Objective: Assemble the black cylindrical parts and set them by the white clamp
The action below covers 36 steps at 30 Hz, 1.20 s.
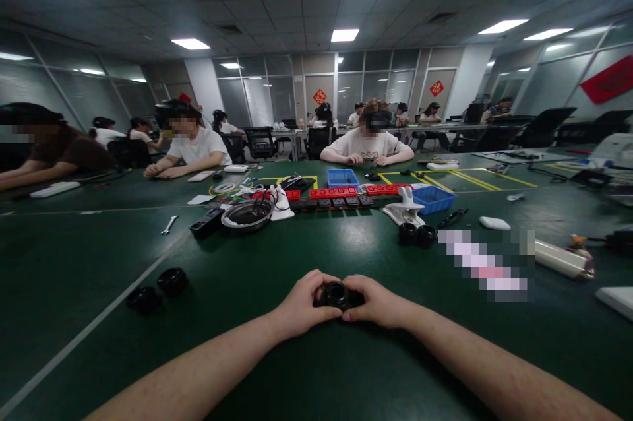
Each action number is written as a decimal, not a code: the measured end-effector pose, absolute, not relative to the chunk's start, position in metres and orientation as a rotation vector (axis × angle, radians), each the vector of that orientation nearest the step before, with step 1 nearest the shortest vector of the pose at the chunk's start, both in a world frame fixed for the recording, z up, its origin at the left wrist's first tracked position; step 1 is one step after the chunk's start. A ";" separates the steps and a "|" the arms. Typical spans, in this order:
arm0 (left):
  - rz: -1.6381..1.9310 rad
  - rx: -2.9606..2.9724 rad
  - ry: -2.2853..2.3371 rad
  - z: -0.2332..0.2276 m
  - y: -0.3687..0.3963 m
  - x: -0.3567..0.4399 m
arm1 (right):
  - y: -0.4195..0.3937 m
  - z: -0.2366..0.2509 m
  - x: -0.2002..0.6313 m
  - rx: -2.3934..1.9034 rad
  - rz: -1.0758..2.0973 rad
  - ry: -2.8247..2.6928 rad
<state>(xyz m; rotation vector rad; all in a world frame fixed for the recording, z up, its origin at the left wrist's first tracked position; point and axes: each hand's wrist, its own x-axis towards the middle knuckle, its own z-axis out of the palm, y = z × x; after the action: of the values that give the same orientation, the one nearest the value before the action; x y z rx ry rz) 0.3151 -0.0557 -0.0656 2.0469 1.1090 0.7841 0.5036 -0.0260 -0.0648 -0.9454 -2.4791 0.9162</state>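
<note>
Close in front of me, a black round part with a hole in its top (337,293) is held low over the green table (257,375) or on it; I cannot tell which. My left hand (307,302) curls around its left side, thumb at the front. From the right, my right hand (372,302) grips the same part, and the two thumbs nearly meet. A pair of black round parts (172,281) lies to the left. Another two black round parts (407,233) stand to the right, by a white clip-like stand (405,210).
Beyond my hands are a metal bowl (247,226) with dark contents, a red power strip (339,193), and blue bins (343,178). A wrench (169,225) lies at left. Toward the right rests a pale cylinder (558,259). Across the table sits a person in white (366,144).
</note>
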 end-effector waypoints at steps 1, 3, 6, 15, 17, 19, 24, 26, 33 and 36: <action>0.786 2.049 1.112 -0.066 -0.056 0.315 | -0.026 -0.065 0.503 -0.949 0.916 -2.471; 0.791 2.049 1.128 -0.066 -0.056 0.316 | -0.026 -0.067 0.503 -0.965 0.907 -2.453; 0.799 2.034 1.186 -0.065 -0.058 0.319 | -0.027 -0.070 0.502 -1.020 0.868 -2.428; 0.905 1.926 1.479 -0.064 -0.071 0.331 | -0.041 -0.079 0.484 -1.402 0.475 -2.299; 0.913 1.926 1.490 -0.063 -0.072 0.332 | -0.045 -0.078 0.481 -1.450 0.382 -2.299; 0.908 1.935 1.468 -0.063 -0.070 0.330 | -0.047 -0.076 0.480 -1.435 0.355 -2.310; 0.852 2.038 1.333 -0.065 -0.064 0.323 | -0.044 -0.070 0.491 -1.166 0.545 -2.366; 0.832 2.079 1.278 -0.067 -0.061 0.321 | -0.041 -0.067 0.496 -1.067 0.616 -2.428; 0.775 2.095 1.190 -0.064 -0.061 0.317 | -0.030 -0.061 0.507 -0.927 0.795 -2.536; 0.729 2.111 1.175 -0.060 -0.062 0.317 | -0.029 -0.060 0.509 -0.915 0.841 -2.532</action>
<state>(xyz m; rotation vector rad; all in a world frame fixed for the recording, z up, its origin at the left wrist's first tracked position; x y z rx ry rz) 0.3174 -0.0619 -0.0596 2.1113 1.1751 0.7287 0.5093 -0.0286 -0.0605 -0.9149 -2.5324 0.8411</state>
